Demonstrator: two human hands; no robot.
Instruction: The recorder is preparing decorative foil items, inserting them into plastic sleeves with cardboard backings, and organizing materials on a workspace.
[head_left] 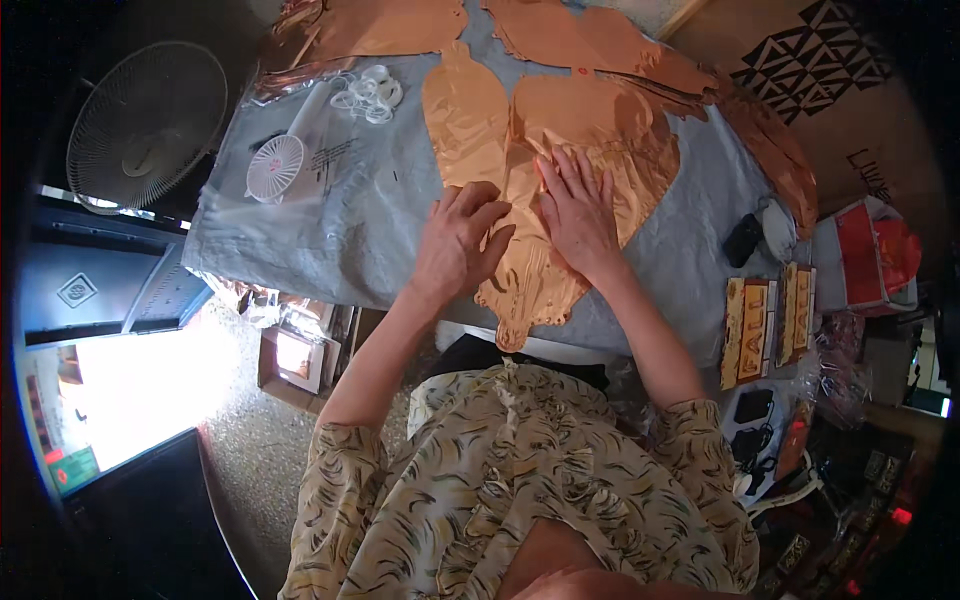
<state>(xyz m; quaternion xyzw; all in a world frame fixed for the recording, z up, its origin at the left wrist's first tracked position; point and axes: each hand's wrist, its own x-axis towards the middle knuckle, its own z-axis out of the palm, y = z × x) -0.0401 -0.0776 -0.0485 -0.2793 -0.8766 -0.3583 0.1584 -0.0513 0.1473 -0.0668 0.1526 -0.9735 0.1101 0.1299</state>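
Shiny copper-coloured foil balloons (640,195) lie flat and overlapping on the grey-covered table. One tapers toward me, and its narrow end (513,333) reaches the table's near edge. My left hand (458,240) is on the left side of this foil with its fingers bent and the thumb apart from them; the fingertips touch near a fold. Flat on the crinkled foil to the right lies my right hand (578,215), fingers stretched forward. A further flat foil piece (465,110) extends away beyond my left hand.
A small white hand fan (275,168) and a bundle of white ribbon (370,95) lie on the table's left. A large fan (147,127) stands beyond. At right are a black computer mouse (742,240), yellow-and-red packets (748,330) and a cardboard box (810,130).
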